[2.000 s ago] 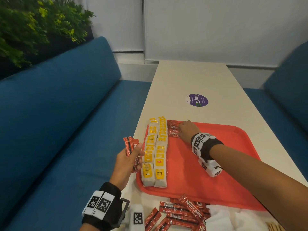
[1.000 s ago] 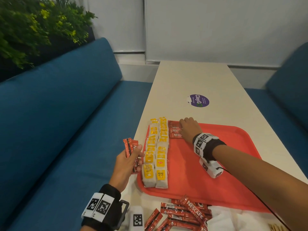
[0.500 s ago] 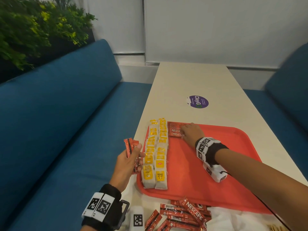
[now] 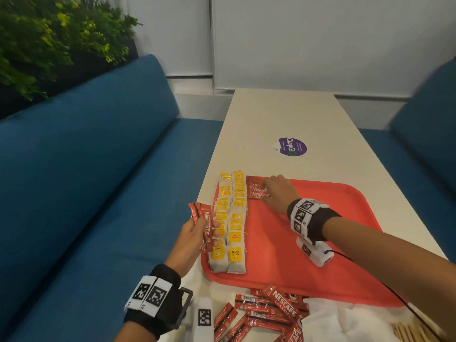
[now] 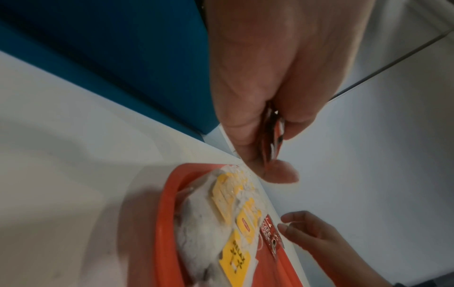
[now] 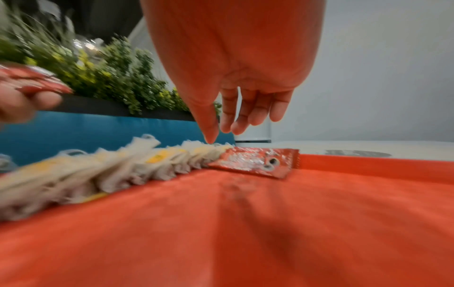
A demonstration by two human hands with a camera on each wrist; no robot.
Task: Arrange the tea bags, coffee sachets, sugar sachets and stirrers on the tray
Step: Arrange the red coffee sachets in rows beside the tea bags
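Observation:
A red tray (image 4: 320,262) lies on the white table (image 4: 283,114). Two rows of yellow-tagged tea bags (image 4: 230,223) fill its left side. A few red coffee sachets (image 4: 256,190) lie at the tray's far left corner beside the tea bags. My right hand (image 4: 278,193) hovers over them with relaxed fingers (image 6: 236,120), a little above the sachets (image 6: 258,162). My left hand (image 4: 192,238) stays left of the tray and grips a small bundle of coffee sachets (image 4: 203,220), seen pinched between thumb and fingers in the left wrist view (image 5: 272,139).
A loose pile of coffee sachets (image 4: 269,309) lies at the table's near edge, with white napkins (image 4: 345,324) and wooden stirrers (image 4: 409,332) to the right. A purple sticker (image 4: 291,146) marks the table's middle. Blue benches (image 4: 86,181) flank the table; plants (image 4: 49,43) stand behind the left one.
My right hand has lifted slightly and drawn back from the sachets it was pressing at the tray's far corner. The left hand still holds its bundle in the same place.

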